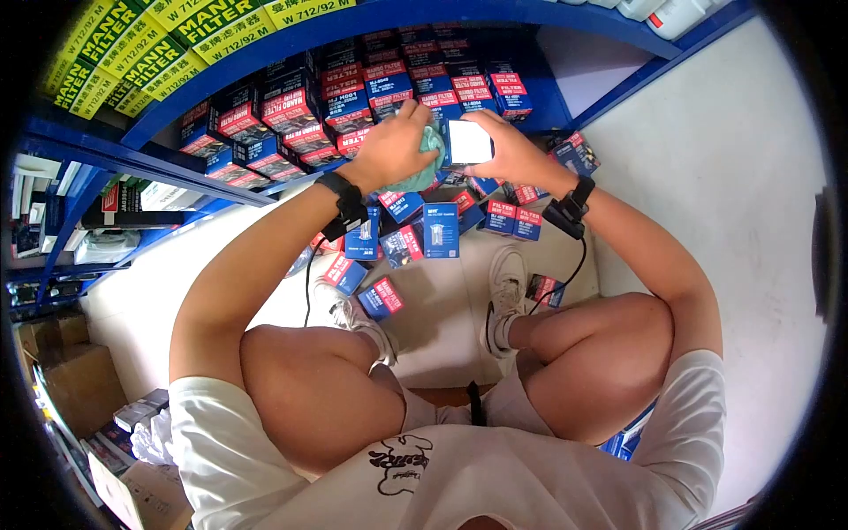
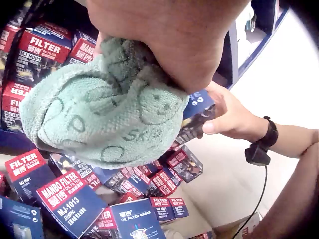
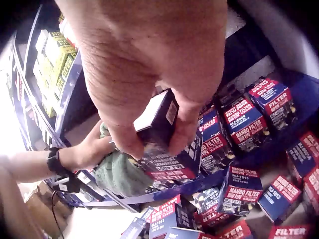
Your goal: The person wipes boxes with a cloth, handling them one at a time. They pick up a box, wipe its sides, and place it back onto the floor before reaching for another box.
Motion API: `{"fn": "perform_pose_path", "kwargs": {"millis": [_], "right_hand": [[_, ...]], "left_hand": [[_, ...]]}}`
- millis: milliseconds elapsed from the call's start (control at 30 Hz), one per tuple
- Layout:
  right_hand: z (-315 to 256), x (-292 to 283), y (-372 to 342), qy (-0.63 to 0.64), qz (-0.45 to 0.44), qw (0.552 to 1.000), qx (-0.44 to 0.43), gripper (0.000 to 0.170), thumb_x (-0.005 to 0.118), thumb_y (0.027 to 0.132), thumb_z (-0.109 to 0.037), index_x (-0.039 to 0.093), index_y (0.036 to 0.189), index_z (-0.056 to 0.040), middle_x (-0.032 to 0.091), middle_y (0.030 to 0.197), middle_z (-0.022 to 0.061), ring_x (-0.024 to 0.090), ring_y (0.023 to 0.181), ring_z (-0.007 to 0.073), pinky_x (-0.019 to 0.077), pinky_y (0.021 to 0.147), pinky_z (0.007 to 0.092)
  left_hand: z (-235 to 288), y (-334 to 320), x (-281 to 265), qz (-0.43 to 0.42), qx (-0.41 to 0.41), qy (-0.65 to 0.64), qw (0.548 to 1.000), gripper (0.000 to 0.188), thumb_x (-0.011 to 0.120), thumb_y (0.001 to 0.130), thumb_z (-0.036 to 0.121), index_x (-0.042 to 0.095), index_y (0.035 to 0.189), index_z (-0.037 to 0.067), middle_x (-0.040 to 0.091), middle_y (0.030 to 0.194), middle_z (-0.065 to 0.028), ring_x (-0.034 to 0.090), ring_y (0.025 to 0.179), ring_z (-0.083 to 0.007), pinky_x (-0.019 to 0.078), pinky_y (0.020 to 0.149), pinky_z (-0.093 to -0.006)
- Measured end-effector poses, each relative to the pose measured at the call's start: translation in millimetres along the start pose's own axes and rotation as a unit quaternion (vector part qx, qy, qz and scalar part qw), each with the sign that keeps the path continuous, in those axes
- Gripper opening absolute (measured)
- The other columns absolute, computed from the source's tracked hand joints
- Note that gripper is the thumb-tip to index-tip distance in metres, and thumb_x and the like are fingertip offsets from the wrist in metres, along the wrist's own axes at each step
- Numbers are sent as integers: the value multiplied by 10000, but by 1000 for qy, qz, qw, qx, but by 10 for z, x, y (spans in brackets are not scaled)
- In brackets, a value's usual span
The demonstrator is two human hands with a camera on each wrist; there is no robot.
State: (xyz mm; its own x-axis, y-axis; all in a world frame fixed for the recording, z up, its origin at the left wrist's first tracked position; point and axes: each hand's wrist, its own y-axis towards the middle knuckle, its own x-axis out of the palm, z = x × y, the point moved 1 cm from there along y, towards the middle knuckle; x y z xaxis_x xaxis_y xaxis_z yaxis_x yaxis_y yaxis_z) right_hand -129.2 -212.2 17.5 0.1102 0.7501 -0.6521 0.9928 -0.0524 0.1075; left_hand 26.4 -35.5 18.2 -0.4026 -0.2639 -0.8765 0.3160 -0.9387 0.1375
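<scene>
Above a loose heap of red-and-blue filter boxes point(image 1: 440, 231) on the pale floor point(image 1: 433, 331), before a blue shelf point(image 1: 618, 32), a seated person works with both hands raised. The right hand point(image 1: 517, 157) holds a dark-blue filter box point(image 3: 167, 142) between thumb and fingers, pinching it from opposite sides, with a bright white face turned upward. Its printed lettering appears upside down in the right wrist view. Close by, the left hand point(image 1: 397, 146) grips a pale green cloth point(image 2: 112, 114), its fingers curled into the bunched fabric; the cloth hangs right next to the held box, though whether the two touch I cannot tell. Rows of red-and-blue boxes point(image 1: 291, 102) stand stacked inside the shelf just beyond the hands, and yellow-and-green MANN FILTER boxes point(image 1: 216, 22) line the level above. Both wrists wear black straps point(image 1: 343, 193). Below, the heap spreads toward the person's white shoes point(image 1: 508, 278), and brown cartons point(image 1: 84, 380) sit off to the left.
</scene>
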Motion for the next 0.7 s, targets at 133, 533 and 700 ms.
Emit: {"fn": "perform_pose_path", "kwargs": {"millis": [133,533,700], "right_hand": [[-33,-94,-13,-10,-5,1000,5,771,852,728,-177,478,1381,-9,558,1282,167,566,1187,278,444,1020,357],[195,52,117,101,34,991,84,495,642,982,-348,534,1341,-24,584,1266,162,547,1199,250,421,1038,363],[120,51,73,177,-21,949,259,524,589,1024,-340,398,1430,-68,541,1268,114,522,1202,177,431,1025,319]], "left_hand": [[-187,-14,-30,12,-63,10,998,483,708,805,261,510,1189,45,545,1207,-187,625,1049,-426,533,879,-506],[-86,-53,2,-27,36,0,999,551,764,764,214,497,1221,60,530,1189,-165,602,1094,-397,530,869,-498],[-36,-68,2,-37,45,5,998,552,757,774,215,486,1227,55,524,1188,-169,596,1091,-406,531,863,-492]]}}
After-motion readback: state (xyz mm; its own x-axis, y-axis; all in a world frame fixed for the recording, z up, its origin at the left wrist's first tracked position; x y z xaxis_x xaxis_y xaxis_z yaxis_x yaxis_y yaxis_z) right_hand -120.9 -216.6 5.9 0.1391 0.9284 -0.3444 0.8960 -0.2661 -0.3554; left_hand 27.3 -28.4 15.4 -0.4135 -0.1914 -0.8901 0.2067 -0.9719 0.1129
